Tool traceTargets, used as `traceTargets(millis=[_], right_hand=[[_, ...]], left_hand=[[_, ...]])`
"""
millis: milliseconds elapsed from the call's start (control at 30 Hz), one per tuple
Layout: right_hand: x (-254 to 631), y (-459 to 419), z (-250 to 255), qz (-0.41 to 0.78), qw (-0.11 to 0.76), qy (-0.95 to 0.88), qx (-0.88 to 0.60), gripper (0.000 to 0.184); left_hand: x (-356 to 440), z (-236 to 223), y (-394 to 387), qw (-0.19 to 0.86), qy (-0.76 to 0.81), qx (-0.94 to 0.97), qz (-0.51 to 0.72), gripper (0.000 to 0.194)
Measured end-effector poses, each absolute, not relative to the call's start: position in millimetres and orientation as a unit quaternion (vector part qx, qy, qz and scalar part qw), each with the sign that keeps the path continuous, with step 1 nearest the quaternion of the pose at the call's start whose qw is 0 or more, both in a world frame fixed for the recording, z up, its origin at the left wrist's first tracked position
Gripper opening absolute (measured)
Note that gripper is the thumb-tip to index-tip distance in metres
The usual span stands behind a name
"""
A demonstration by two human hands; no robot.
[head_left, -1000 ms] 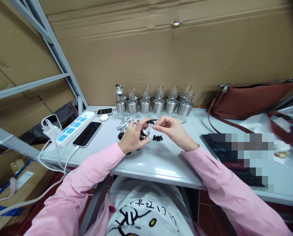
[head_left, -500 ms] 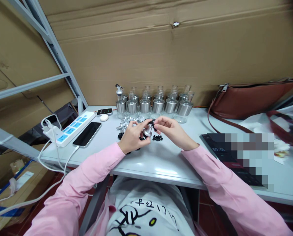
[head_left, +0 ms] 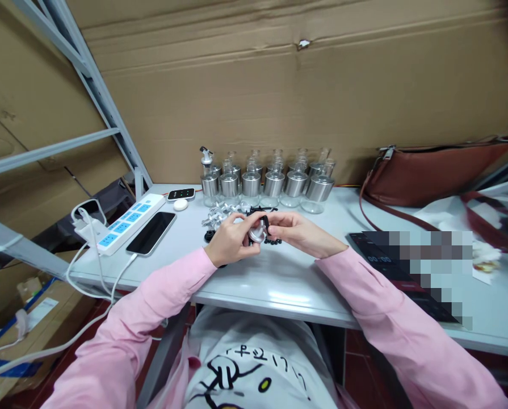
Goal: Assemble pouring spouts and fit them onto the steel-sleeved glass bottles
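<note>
At the near middle of the white table (head_left: 288, 272), head view, only 1 view to log: my 2 hands met fingertip to fingertip, just above the tabletop. My left hand (head_left: 231, 241) had its thumb and fingers closed round a silver piece (head_left: 256, 234), rounded and shiny. My right hand (head_left: 302, 234) had thumb and forefinger pinched, as far as I could tell, on a black strip (head_left: 265, 222) against the silver piece's right side; its other fingers were curled.

Handling, my guess: silver piece light, stiff, a bit slippery on the polished face, not fragile. Best hold was round the rim with thumb opposite fingers, upper right side left free. Black strip looked light and thin, maybe plastic with slight give; best pinched near its end, not squeezed mid-length.

Direction: silver piece's bright rounded face was turned up toward me and somewhat right. Its long axis I couldn't tell, fingers hid too much. Black strip's long axis ran near upright in view, top tipped slightly left.

Around: small black pieces (head_left: 275, 242) lay just under my right fingertips, loose silver parts (head_left: 217, 216) beyond my left hand, and bottles (head_left: 275, 185) stood upright in rows behind.
</note>
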State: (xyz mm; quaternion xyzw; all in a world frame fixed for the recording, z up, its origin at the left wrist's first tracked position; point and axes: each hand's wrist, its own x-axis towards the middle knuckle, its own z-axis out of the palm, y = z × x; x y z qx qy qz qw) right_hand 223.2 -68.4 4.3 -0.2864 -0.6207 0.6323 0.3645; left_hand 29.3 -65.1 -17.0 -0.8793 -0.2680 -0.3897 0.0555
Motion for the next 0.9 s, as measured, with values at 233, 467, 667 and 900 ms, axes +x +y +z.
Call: traceTargets(millis=[233, 467, 667, 900], right_hand=[[221.5, -66.2, 0.2, 0.598, 0.372, -0.649, -0.289, 0.026], [221.4, -64.9, -3.4, 0.58, 0.37, -0.664, -0.292, 0.025], [218.6, -69.2, 3.1, 0.575, 0.371, -0.67, -0.288, 0.025], [216.7, -69.1, 2.3, 0.57, 0.388, -0.662, -0.294, 0.027]], left_hand=[[28.6, -18.2, -64.1, 0.051, -0.29, -0.88, -0.373, 0.058], [29.4, -18.4, -64.4, 0.062, -0.291, -0.878, -0.374, 0.057], [29.9, -18.1, -63.9, 0.06, -0.293, -0.875, -0.38, 0.056], [31.9, -18.1, -64.6, 0.061, -0.298, -0.867, -0.394, 0.059]])
